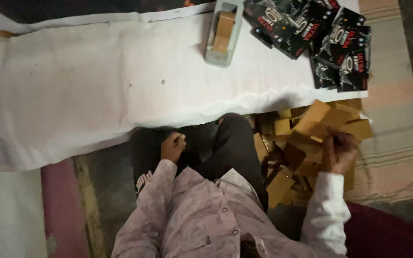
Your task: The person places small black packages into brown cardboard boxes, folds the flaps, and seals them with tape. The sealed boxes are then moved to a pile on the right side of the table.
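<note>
My right hand is down in the pile of brown cartons beside my knee, fingers curled, though I cannot tell whether the grip has closed on one. My left hand rests loosely curled at my lap, holding nothing I can see. I'd best pinch a single flat carton by its edge, so the neighbours don't lift with it.

Dim floor — striped mat
</note>
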